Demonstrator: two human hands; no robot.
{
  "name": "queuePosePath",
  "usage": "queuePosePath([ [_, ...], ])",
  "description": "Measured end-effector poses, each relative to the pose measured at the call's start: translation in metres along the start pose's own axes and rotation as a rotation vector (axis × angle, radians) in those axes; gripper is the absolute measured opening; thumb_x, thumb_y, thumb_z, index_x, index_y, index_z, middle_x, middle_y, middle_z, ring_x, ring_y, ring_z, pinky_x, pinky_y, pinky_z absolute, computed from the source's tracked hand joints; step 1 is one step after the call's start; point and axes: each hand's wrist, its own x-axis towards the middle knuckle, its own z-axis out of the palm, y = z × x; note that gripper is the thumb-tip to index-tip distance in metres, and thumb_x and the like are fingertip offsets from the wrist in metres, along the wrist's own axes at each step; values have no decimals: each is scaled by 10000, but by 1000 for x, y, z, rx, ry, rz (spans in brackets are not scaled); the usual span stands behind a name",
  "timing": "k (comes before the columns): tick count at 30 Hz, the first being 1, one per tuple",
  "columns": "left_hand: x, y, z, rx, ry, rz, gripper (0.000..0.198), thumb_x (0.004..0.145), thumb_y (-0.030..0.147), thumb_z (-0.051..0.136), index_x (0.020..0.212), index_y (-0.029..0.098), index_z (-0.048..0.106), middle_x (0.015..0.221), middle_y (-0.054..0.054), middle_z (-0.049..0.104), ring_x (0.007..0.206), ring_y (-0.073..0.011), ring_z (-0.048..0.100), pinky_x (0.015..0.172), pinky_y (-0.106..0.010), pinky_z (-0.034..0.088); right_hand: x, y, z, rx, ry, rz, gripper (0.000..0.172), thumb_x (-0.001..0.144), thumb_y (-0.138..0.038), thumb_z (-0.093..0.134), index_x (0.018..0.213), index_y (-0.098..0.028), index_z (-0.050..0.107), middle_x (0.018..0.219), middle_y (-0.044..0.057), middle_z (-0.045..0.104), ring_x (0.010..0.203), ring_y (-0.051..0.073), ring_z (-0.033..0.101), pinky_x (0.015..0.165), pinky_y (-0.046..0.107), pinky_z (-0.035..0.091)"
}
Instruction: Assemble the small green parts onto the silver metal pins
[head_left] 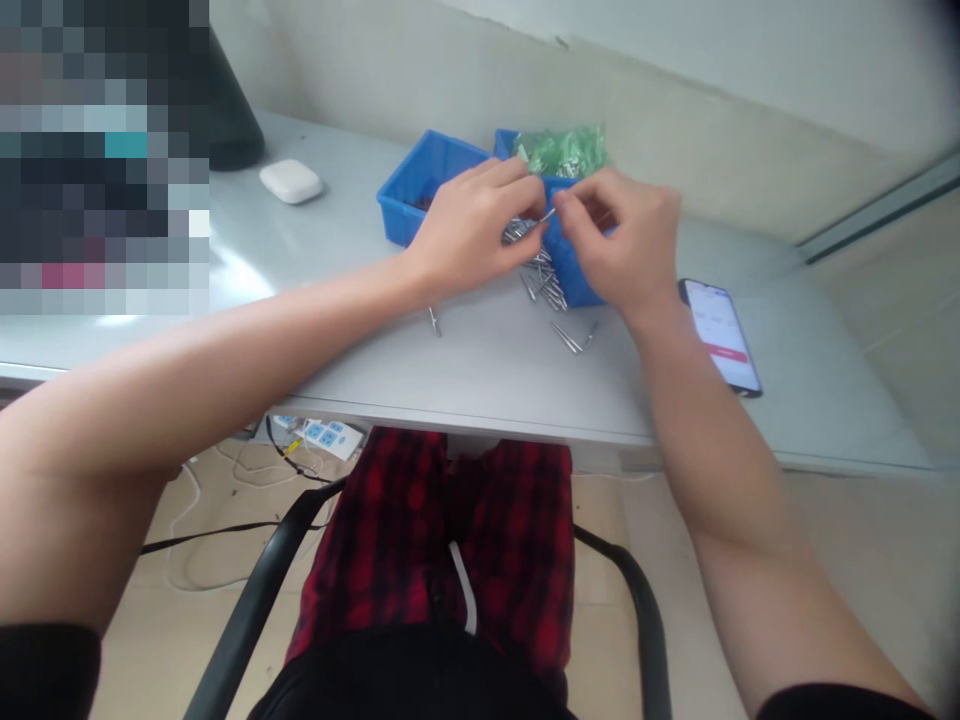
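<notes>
My left hand (480, 218) is closed, its thumb and index finger pinching a thin silver metal pin (550, 214). From the other side my right hand (626, 235) meets it, thumb and fingertips pressed together at the pin's far end. Whether a second small part sits in the right fingertips is hidden. Below the hands lies a heap of similar silver pins (546, 278), partly covered by my left hand. A few loose pins (567, 338) lie nearer the table edge, and another piece (434, 321) is by my left wrist.
Behind my left hand stands a blue bin (394, 220) with dark small parts; another blue bin (576, 275) is beneath my right hand. A green plastic bag (559, 150) rests at the back. A phone (721, 335) lies right, a white case (291, 181) left, on the grey table (480, 370).
</notes>
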Motion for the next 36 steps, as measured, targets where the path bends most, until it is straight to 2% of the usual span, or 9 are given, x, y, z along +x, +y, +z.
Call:
queuePosePath([
  [7, -3, 3, -3, 13, -68, -6, 91, 903, 288, 599, 820, 280, 634, 848, -45, 681, 876, -234, 657, 744, -389, 482, 1, -2, 0, 28, -45, 35, 392, 1034, -598, 438, 945, -276, 642, 771, 17, 689, 717, 214, 678, 750, 418, 588],
  [12, -3, 4, -4, -22, -58, -58, 75, 909, 258, 575, 870, 264, 638, 908, -59, 689, 913, -234, 671, 778, -382, 482, 1, 2, 1, 38, -8, -9, 389, 1035, -577, 449, 949, -245, 631, 753, -5, 682, 681, 185, 661, 726, 391, 585],
  [17, -3, 6, -4, -80, -2, -77, 73, 912, 263, 576, 860, 271, 627, 917, -51, 697, 888, -209, 667, 749, -355, 492, 0, 2, 1, 23, -127, 3, 322, 1038, -546, 441, 998, -288, 630, 827, 6, 709, 786, 219, 694, 793, 409, 574],
  [20, -4, 7, -4, -94, 19, -85, 72, 911, 263, 577, 857, 267, 626, 903, -45, 698, 871, -197, 664, 730, -339, 493, 0, 1, 1, 16, -177, 7, 269, 1014, -519, 499, 1016, -287, 635, 831, 7, 710, 783, 227, 696, 793, 418, 579],
  [33, -4, 5, -2, -96, 17, -72, 54, 904, 239, 576, 869, 260, 612, 924, -50, 689, 874, -188, 663, 744, -330, 499, 1, 3, 4, 16, -100, -1, 285, 1031, -496, 477, 994, -267, 643, 837, 15, 696, 775, 212, 680, 759, 390, 564],
  [36, -5, 5, -1, -98, 13, -62, 58, 891, 230, 584, 881, 275, 620, 918, -44, 697, 867, -188, 663, 729, -332, 504, 1, 2, 4, 20, -90, -6, 368, 1051, -534, 423, 981, -247, 642, 825, 22, 683, 745, 197, 662, 745, 383, 553],
])
